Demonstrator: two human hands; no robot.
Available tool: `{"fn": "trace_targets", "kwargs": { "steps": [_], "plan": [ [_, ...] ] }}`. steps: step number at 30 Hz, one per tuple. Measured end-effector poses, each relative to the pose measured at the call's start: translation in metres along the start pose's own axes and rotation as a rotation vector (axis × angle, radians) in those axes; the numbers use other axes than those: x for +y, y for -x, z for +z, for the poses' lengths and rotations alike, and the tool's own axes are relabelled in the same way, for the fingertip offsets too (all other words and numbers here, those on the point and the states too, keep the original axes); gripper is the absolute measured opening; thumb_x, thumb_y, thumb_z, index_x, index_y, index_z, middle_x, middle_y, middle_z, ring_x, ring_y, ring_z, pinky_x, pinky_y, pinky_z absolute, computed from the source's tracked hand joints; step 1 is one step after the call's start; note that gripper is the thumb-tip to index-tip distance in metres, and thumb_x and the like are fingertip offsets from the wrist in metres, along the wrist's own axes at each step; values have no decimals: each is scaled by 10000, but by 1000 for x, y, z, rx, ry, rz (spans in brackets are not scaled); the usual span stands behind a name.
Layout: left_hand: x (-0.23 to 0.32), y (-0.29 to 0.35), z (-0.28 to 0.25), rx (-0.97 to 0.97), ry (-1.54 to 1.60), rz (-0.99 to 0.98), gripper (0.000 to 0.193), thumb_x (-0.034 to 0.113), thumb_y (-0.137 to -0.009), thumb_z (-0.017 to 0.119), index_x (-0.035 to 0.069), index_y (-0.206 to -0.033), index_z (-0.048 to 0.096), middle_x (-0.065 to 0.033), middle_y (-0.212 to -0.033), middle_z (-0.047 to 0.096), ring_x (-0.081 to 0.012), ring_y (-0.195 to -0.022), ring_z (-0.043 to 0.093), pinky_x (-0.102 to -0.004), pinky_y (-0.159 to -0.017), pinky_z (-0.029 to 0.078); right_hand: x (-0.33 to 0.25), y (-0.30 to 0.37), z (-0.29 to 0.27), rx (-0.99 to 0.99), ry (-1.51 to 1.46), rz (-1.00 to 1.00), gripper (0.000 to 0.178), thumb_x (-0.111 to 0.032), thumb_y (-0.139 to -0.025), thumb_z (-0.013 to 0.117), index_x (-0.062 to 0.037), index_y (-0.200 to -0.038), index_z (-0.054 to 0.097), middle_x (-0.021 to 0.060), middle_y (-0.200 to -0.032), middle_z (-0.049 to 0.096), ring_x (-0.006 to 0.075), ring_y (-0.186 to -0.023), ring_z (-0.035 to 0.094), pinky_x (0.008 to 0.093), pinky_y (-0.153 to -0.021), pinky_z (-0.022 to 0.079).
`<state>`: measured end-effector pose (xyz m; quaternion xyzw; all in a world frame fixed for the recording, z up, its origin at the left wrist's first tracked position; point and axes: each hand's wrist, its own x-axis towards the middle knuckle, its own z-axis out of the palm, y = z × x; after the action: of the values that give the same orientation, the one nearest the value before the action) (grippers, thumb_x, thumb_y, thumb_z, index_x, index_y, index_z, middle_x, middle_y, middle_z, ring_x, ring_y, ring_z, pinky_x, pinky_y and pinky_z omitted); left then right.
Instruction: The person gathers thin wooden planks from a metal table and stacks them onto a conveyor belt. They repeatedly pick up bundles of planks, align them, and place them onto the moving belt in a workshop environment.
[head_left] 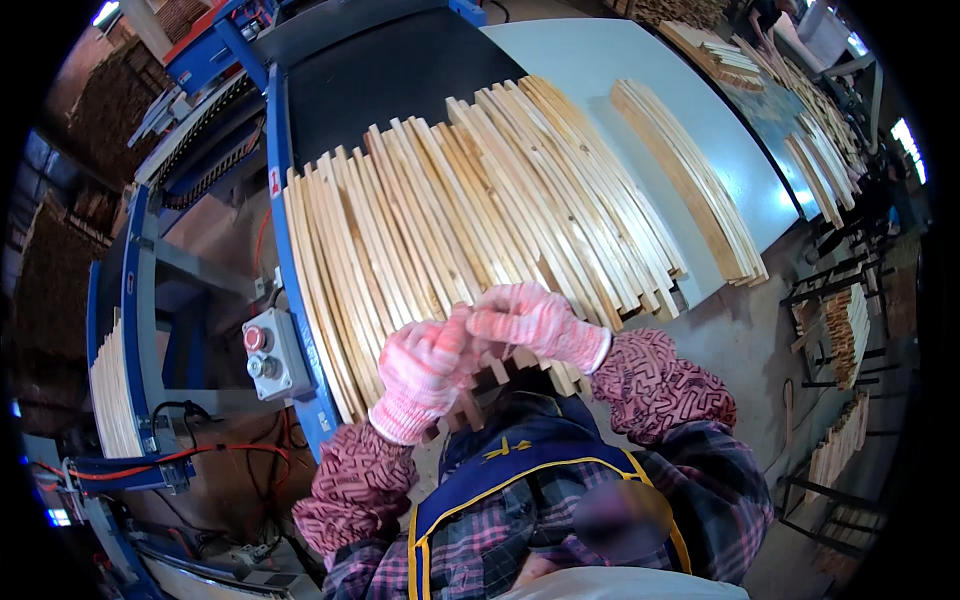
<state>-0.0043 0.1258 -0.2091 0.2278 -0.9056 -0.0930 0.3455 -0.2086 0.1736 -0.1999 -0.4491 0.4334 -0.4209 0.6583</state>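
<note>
A wide row of long pale wooden strips (430, 220) lies side by side on the machine's table, their near ends uneven and close to my body. Over those near ends my two hands meet, both in pink-and-white knit gloves. My left hand (422, 372) is closed, its fingertips pressed against the other glove. My right hand (535, 322) is also closed, thumb and fingers pinched together where the gloves touch. Whatever the fingers hold, if anything, is too small or hidden to tell. Patterned pink sleeve covers reach up both forearms.
A grey control box (273, 353) with a red button sits left of the strips on the blue frame (300, 300). A separate stack of strips (690, 185) lies on the pale sheet (590, 60) to the right. Racks with wood (845, 335) stand farther right. At the far right a person (770, 25) is partly visible.
</note>
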Motion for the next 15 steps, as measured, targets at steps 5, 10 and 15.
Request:
{"fn": "trace_targets", "kwargs": {
  "steps": [5,10,15],
  "plan": [
    [-7,-136,26,-37,55,350,473,284,-879,729,39,-1266,611,-145,-1048,687,-362,-945,672,-459,-829,543,-30,33,-92,434,47,-172,273,-257,-978,662,-38,-1136,697,21,-917,717,68,-725,630,214,-644,509],
    [-21,-269,81,231,-175,289,626,413,-929,645,135,-1464,478,-185,-1458,478,-470,-1366,389,-525,-1110,366,-50,61,-213,978,192,-354,260,-222,-977,657,-54,-1172,694,28,-924,713,79,-702,630,232,-635,540],
    [-82,-239,224,-447,-315,-89,827,615,-948,494,134,-1576,250,-187,-1618,251,-397,-1505,177,-517,-1230,119,2,50,-316,1232,63,-126,258,-259,-940,696,-65,-1107,726,41,-913,735,103,-749,668,254,-656,557]
  ]
}}
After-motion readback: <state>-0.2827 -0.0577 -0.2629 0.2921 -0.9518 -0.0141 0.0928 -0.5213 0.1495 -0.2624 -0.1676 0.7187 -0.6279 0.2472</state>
